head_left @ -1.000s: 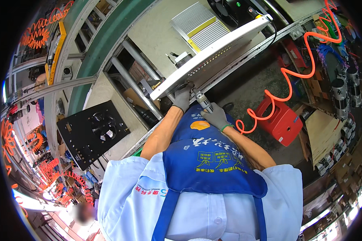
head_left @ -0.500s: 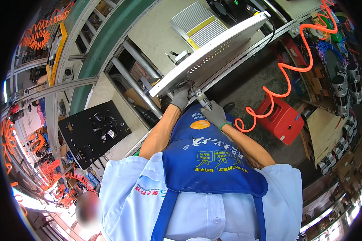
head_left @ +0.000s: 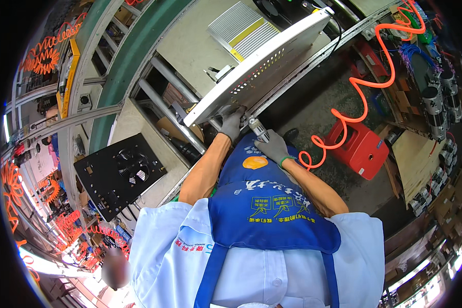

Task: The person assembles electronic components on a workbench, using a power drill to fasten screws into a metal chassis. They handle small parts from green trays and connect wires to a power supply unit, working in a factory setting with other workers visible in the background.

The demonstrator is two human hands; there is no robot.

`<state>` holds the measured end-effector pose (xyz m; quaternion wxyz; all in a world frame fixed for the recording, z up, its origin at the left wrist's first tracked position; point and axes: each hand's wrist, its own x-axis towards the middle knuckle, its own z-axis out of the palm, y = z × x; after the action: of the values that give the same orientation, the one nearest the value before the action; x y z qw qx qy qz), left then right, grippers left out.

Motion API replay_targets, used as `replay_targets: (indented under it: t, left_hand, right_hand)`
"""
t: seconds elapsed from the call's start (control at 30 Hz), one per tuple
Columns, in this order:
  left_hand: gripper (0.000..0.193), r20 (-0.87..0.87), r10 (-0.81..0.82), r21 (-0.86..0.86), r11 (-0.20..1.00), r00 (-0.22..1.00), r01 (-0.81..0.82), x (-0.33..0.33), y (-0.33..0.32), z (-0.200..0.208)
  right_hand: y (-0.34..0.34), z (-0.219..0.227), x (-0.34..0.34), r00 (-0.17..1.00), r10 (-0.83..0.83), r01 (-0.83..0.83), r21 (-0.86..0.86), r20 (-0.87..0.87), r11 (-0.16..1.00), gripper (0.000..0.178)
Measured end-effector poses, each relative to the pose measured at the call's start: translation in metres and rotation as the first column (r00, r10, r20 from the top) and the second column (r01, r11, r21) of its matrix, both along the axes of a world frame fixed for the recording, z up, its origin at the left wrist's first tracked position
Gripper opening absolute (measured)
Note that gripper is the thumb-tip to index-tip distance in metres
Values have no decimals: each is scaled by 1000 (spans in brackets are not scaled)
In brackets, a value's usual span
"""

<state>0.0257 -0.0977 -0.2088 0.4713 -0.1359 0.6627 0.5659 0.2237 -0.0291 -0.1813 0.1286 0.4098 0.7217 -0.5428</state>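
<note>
Two gloved hands [head_left: 274, 147] — one tool [head_left: 258, 129]

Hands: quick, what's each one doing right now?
Left hand: at the white panel, fingers partly hidden; cannot tell whether it is open or closed.
Right hand: closed, holding a silver tool.

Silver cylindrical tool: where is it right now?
In the head view, the silver cylindrical tool is in the right hand, near picture centre, just right of the left hand and below the white panel.
</note>
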Motion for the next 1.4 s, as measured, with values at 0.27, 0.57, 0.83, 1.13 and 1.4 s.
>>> replay_targets:
  t: [0.27, 0.57, 0.83, 1.13, 1.4]
  left_hand:
    - [12, -39, -29, -97, 995, 999, 25, -12, 0, -16]
    - [16, -209, 1, -256, 965, 978, -55, -7, 5, -32]
    - [17, -92, -33, -189, 982, 995, 15, -10, 9, -4]
    - [12, -51, -6, -228, 974, 999, -6, -14, 6, -23]
    - [13, -32, -3, -268, 963, 999, -6, -13, 12, -15]
  right_hand:
    - [-2, -11, -11, 1000, -6, 6, -3, 15, 1000, 53]
    - [-2, -14, -16, 999, -2, 4, -24, 50, 1000, 53]
    - [-7, -27, -15, 997, -68, 67, 8, 38, 998, 50]
    - [-9, -31, -15, 995, -93, 92, 18, 24, 996, 47]
    - [-3, -30, -16, 997, -50, 51, -2, 50, 999, 46]
